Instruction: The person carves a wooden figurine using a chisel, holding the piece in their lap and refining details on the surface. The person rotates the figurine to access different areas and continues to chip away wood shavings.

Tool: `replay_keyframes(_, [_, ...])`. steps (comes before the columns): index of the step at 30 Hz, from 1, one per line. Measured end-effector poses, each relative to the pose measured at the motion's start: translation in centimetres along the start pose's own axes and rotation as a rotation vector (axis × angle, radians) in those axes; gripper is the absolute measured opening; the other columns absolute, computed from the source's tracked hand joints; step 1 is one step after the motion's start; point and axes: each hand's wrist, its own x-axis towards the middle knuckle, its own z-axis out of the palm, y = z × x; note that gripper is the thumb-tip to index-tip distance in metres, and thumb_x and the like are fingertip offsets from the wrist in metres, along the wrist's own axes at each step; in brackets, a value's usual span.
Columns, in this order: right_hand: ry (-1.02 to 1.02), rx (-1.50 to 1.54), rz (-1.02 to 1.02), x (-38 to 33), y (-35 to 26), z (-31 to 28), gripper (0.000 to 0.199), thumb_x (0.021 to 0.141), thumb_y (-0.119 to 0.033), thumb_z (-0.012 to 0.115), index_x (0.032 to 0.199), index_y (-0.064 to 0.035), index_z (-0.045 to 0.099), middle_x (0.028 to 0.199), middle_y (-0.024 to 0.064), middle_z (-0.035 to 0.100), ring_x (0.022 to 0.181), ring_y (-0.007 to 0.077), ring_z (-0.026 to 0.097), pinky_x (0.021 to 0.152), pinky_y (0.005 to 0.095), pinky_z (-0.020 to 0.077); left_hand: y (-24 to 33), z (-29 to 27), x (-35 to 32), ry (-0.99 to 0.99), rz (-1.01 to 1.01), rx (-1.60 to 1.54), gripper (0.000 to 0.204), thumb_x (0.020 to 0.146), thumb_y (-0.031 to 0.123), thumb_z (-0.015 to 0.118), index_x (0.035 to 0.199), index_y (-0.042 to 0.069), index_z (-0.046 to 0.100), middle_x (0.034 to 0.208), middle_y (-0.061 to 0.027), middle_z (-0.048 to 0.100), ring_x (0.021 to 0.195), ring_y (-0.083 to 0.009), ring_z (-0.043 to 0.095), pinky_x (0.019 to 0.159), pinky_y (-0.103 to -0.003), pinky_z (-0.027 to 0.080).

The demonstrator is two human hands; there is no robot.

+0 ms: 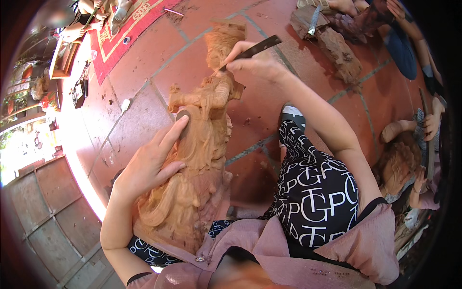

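Observation:
A carved wooden statue [199, 144], reddish-brown, leans away from me with its broad base at my lap and its head [225, 43] far out. My left hand [156, 156] grips its side, thumb and forefinger apart on the carved body; the other fingers are hidden. The forefinger's tip is beside a dark oval patch [183, 115]. In my right hand [250, 62] is a dark, flat, narrow carving tool [262, 46], pinched between the fingers. Its tip touches or nearly touches the statue's neck, just under the head.
Red floor tiles [192, 53] carry wood crumbs. A red patterned rug [108, 53] is at the upper left, a small white object [125, 105] nearer. Rough wood [339, 53] lies upper right. At the right edge, another person's hands [430, 126] are near another carving [399, 161].

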Motion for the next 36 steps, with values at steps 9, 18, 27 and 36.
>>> replay_keyframes(9, [0.090, -0.100, -0.054, 0.3, 0.3, -0.5, 0.009, 0.076, -0.004, 0.070, 0.084, -0.0042, 0.066, 0.081, 0.0003, 0.065, 0.074, 0.0069, 0.058, 0.064, 0.0215, 0.0457, 0.3, -0.1, 0.0, -0.003, -0.012, -0.038, 0.080, 0.078, 0.013, 0.064, 0.146, 0.011, 0.020, 0.116, -0.0199, 0.049, 0.103, -0.0377, 0.052, 0.089, -0.042, 0.044])
replay_keyframes(18, [0.069, -0.303, -0.077, 0.3, 1.2, -0.5, 0.007, 0.077, -0.006, 0.070, 0.083, -0.0039, 0.066, 0.085, 0.0020, 0.065, 0.082, 0.0073, 0.059, 0.074, 0.0222, 0.0465, 0.0, -0.1, 0.0, 0.010, 0.027, -0.005, 0.082, 0.076, 0.009, 0.065, 0.146, 0.010, 0.020, 0.119, -0.0206, 0.048, 0.106, -0.0380, 0.051, 0.090, -0.042, 0.043])
replay_keyframes(27, [0.039, -0.078, 0.043, -1.2, -1.7, 0.7, 0.014, 0.086, -0.016, 0.064, 0.092, -0.0035, 0.062, 0.085, 0.0030, 0.065, 0.074, 0.0075, 0.058, 0.067, 0.0216, 0.0458, 0.3, -0.2, 0.0, -0.015, -0.015, -0.030, 0.081, 0.078, 0.012, 0.064, 0.146, 0.010, 0.020, 0.121, -0.0197, 0.047, 0.106, -0.0383, 0.051, 0.090, -0.042, 0.043])
replay_keyframes(36, [-0.125, 0.050, 0.046, -1.3, -0.8, 1.4, 0.015, 0.079, -0.013, 0.072, 0.089, -0.0040, 0.065, 0.085, 0.0025, 0.064, 0.076, 0.0078, 0.058, 0.067, 0.0218, 0.0462, -0.1, -0.1, -0.1, 0.011, 0.016, 0.008, 0.085, 0.077, 0.015, 0.068, 0.147, 0.011, 0.020, 0.113, -0.0162, 0.049, 0.092, -0.0307, 0.053, 0.081, -0.038, 0.047])
